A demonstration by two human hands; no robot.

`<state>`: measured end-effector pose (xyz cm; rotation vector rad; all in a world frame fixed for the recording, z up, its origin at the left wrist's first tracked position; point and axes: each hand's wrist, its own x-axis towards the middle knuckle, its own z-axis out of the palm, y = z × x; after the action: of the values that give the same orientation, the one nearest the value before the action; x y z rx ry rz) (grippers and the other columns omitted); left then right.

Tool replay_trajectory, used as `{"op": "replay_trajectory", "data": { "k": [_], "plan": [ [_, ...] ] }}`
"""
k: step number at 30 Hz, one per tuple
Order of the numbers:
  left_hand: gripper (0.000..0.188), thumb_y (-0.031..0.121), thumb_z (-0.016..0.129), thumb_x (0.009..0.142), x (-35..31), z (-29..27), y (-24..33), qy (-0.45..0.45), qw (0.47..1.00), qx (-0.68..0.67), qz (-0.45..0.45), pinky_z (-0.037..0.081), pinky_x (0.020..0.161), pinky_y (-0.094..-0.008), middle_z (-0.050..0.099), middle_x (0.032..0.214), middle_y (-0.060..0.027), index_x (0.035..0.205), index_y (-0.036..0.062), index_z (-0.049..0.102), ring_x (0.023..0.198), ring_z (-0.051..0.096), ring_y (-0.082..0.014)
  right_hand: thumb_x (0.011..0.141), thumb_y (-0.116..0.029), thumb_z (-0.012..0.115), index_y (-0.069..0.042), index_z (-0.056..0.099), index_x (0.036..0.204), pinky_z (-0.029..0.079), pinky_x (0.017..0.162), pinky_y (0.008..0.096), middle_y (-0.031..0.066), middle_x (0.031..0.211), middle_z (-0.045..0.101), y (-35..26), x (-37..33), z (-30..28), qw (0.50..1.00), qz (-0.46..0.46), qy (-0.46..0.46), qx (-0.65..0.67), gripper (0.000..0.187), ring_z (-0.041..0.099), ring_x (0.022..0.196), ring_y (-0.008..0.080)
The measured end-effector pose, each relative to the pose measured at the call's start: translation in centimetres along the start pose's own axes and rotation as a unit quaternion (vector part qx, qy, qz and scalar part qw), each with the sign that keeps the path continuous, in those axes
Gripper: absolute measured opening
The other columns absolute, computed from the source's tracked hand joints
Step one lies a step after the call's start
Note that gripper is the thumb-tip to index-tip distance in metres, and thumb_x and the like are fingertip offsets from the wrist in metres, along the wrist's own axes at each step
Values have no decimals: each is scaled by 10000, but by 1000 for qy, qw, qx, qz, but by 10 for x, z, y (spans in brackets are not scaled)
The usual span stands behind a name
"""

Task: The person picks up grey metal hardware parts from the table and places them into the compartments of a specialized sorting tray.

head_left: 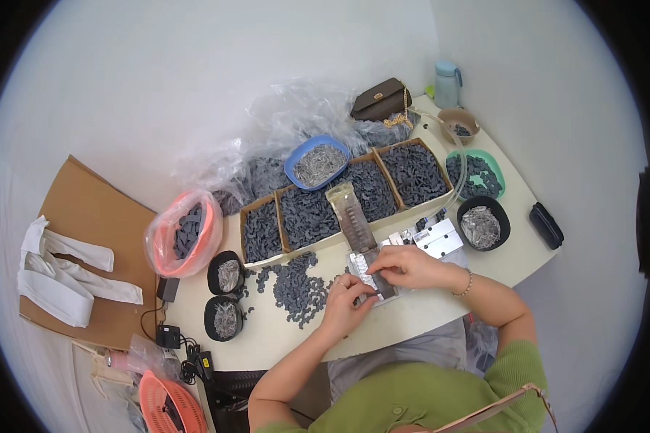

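Both my hands work at a small metal fixture (361, 264) near the front of the table. My left hand (345, 307) is at its near left side, thumb and fingertips drawn together at the edge; anything between them is too small to tell. My right hand (412, 267) reaches over from the right, with thumb and bent forefinger pinched above the fixture; what they hold is hidden. A clear chute with dark parts (354, 220) leads down to the fixture from behind. Beside my left hand, small dark grey plastic pieces (300, 289) lie in a loose pile.
Behind stands a divided cardboard tray (289, 252) of grey pieces, with a blue dish (289, 172) of metal pins on it. Black bowls (502, 209) of pins stand right and left. A green bowl (500, 172), air hose (461, 162), pink basket (211, 238) and black case (547, 226) surround the work area.
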<state>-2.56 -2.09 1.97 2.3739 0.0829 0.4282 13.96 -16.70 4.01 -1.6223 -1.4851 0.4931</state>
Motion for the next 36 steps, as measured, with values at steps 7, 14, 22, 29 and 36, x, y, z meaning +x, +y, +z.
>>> {"op": "replay_trajectory", "data": {
  "k": [7, 14, 22, 29, 36],
  "plan": [
    [173, 103, 772, 666, -9, 8, 5, 46, 991, 107, 65, 423, 771, -369, 571, 883, -73, 815, 80, 689, 856, 540, -249, 739, -71, 638, -50, 621, 929, 512, 667, 340, 61, 877, 597, 4, -1, 24, 982, -79, 23, -168, 192, 603, 770, 244],
    [154, 44, 723, 698, 0, -39, -18, 38, 997, 37, 56, 442, 821, -364, 616, 953, -83, 846, 75, 696, 920, 562, -272, 722, -140, 579, -10, 587, 852, 485, 629, 326, 60, 754, 515, -13, -19, 43, 893, -236, 7, -384, 184, 552, 726, 193],
    [118, 49, 696, 729, 101, -68, -71, 126, 957, 255, 62, 453, 752, -388, 574, 843, -106, 842, 24, 674, 850, 552, -293, 746, -138, 581, 6, 592, 931, 514, 676, 384, 142, 911, 625, -35, -23, 37, 889, -213, -58, -401, 234, 626, 854, 276],
    [72, 16, 650, 747, 112, -68, -83, 126, 965, 227, 45, 470, 732, -418, 578, 837, -131, 812, 36, 626, 841, 573, -317, 770, -97, 626, -72, 669, 900, 492, 715, 394, 79, 807, 628, 29, 54, -38, 918, -61, 79, -383, 138, 601, 813, 265],
    [197, -38, 644, 698, 41, -12, -18, 79, 976, 125, 158, 511, 681, -370, 629, 885, -107, 877, 42, 629, 794, 609, -303, 736, -75, 608, -63, 656, 807, 492, 720, 387, 80, 802, 637, 64, 106, -37, 867, -31, 110, -485, 87, 630, 829, 260]
  ]
}}
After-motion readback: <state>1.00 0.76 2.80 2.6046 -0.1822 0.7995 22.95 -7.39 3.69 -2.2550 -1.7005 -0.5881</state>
